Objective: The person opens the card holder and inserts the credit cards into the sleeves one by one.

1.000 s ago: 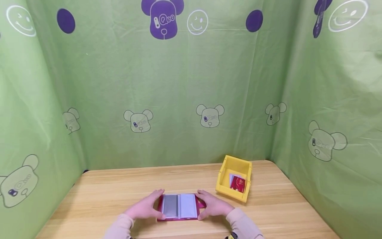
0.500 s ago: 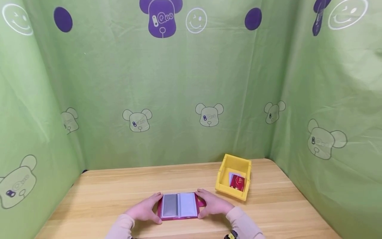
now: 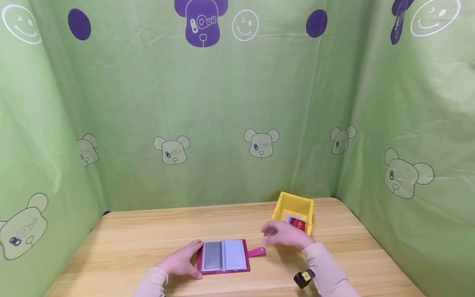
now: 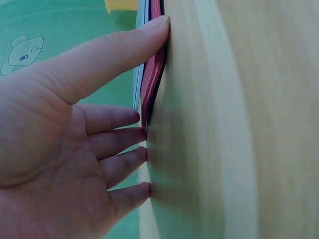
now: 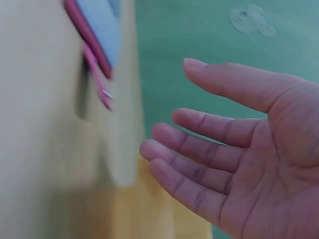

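The bin, seemingly holding cards, stands behind and right of the card holder.

The head camera looks forward and down across the bench. Each wrist camera, tipped sideways, skims it from close beside the left hand or right hand. All three share the wallet: at six o'clock in the head view, twelve in the left, eleven in the right.

Long pale beige sleeves; black wrist-worn device with yellow patch near right cuff.
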A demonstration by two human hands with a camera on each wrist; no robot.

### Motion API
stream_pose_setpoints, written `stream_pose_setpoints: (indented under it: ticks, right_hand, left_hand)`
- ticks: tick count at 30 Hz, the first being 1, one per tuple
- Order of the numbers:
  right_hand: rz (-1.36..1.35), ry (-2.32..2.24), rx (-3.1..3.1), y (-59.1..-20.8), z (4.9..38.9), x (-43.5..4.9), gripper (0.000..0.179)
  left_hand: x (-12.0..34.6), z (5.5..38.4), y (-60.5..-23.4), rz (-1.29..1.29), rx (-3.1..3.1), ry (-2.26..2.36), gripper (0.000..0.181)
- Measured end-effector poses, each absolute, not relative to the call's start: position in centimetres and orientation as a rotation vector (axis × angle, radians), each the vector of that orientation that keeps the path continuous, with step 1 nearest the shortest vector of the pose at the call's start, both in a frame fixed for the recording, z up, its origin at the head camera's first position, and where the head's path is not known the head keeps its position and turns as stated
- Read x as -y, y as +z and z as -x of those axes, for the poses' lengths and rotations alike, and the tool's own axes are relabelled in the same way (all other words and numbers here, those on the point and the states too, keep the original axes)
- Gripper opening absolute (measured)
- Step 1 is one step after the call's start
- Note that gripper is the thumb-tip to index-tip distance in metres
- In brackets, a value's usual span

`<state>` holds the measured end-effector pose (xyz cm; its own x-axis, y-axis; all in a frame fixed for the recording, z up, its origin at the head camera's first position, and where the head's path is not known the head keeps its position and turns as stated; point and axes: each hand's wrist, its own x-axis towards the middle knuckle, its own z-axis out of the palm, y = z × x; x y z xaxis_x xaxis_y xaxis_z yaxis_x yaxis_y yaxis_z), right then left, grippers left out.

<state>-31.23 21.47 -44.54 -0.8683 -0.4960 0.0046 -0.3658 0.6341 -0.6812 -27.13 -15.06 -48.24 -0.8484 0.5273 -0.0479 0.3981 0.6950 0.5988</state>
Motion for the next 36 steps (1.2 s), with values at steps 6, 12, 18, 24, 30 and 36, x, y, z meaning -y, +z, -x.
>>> stream_pose_setpoints:
  ticks: [6, 12, 18, 24, 30, 36]
  right_hand:
    - [0.563, -1.102, -2.752, -42.6, 32.4, -23.4, 0.029]
    - [0.205, -1.196, -2.846, -42.4, 33.6, -23.9, 0.033]
    - [-0.007, -1.129, -2.964, -43.3, 34.8, -23.8, 0.056]
    - [-0.094, -1.215, -2.915, -44.7, 35.5, -24.1, 0.066]
    - [-0.163, -1.310, -2.829, -45.5, 35.7, -24.3, 0.073]
    - [-0.208, -1.397, -2.759, -45.9, 35.8, -24.0, 0.081]
  left_hand:
    - [15.1, 27.1, -48.2, -0.743, -2.696, 0.870, 0.100]
    - [15.1, 27.1, -48.3, -0.748, -2.691, 0.876, 0.099]
    - [15.1, 27.1, -48.3, -0.748, -2.692, 0.884, 0.099]
    - [15.1, 27.1, -48.4, -0.751, -2.692, 0.881, 0.099]
    - [15.1, 27.2, -48.5, -0.750, -2.693, 0.887, 0.099]
    - [15.1, 27.1, -48.4, -0.753, -2.688, 0.894, 0.099]
